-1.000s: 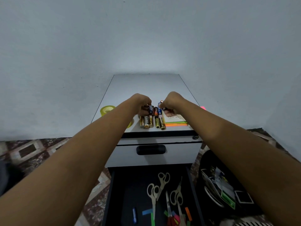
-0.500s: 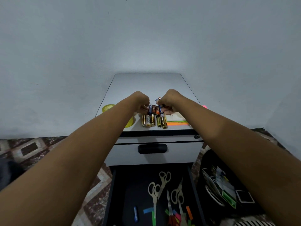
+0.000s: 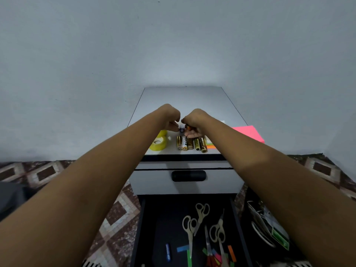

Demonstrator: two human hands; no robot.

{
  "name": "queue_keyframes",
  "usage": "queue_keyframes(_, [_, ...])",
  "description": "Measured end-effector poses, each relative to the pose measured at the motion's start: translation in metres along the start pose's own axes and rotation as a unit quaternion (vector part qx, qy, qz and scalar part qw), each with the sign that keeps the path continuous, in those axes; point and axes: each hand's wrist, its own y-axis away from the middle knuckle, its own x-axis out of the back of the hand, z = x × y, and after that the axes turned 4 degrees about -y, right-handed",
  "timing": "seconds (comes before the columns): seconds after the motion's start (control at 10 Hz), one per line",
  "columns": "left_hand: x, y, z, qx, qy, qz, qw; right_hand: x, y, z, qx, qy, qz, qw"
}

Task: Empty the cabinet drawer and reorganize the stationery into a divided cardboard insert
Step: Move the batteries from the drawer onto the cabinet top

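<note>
On the white cabinet top (image 3: 183,99) lies a row of several gold batteries (image 3: 191,143). Just behind that row my left hand (image 3: 171,118) and my right hand (image 3: 193,122) are held close together with curled fingers. My left hand pinches a small blue battery (image 3: 181,129). My right hand grips an orange-tipped battery (image 3: 187,128). Below, the open black drawer (image 3: 144,218) holds several white-handled scissors (image 3: 200,218), a blue pen (image 3: 168,254) and coloured sticky strips (image 3: 213,256).
A yellow tape roll (image 3: 159,144) sits left of the batteries. A pink sticky-note pad (image 3: 248,132) and a stack of green and orange notes (image 3: 210,145) lie to the right. A dark bag with papers (image 3: 269,232) stands on the patterned floor, right of the drawer.
Both hands drew closer together over the batteries. The view shifted, so the yellow tape and pink pad show more plainly.
</note>
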Motion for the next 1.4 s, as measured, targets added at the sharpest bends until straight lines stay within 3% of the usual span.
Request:
queue_keyframes(0.2, [-0.011, 0.002, 0.002, -0.022, -0.045, 0.007, 0.999, 0.022, 0.006, -0.002, 0.033, 0.055, 0.029, 0.998])
queue_keyframes(0.4, [-0.01, 0.01, 0.002, -0.029, -0.055, 0.012, 0.998, 0.04, 0.026, 0.012, -0.014, 0.118, -0.028, 0.993])
queue_keyframes(0.8, [-0.019, 0.041, -0.005, -0.062, -0.133, 0.005, 0.989, 0.037, 0.045, 0.031, -0.012, 0.187, -0.037, 0.982])
queue_keyframes(0.9, [-0.019, 0.052, -0.008, -0.069, -0.099, 0.022, 0.992, 0.037, 0.048, 0.033, -0.013, 0.184, -0.029, 0.982])
queue_keyframes(1.0, [-0.018, 0.063, -0.018, -0.102, -0.174, 0.018, 0.979, 0.036, 0.051, 0.032, -0.018, 0.176, -0.026, 0.984])
queue_keyframes(1.1, [-0.019, 0.063, -0.014, -0.053, -0.01, 0.03, 0.998, 0.034, 0.051, 0.033, -0.026, 0.157, -0.021, 0.987])
queue_keyframes(1.2, [-0.025, 0.061, -0.016, -0.039, 0.047, 0.047, 0.997, 0.032, 0.047, 0.034, -0.022, 0.133, 0.001, 0.991])
queue_keyframes(1.4, [-0.021, 0.062, -0.012, -0.046, 0.013, 0.005, 0.999, 0.033, 0.048, 0.03, -0.029, 0.13, 0.012, 0.991])
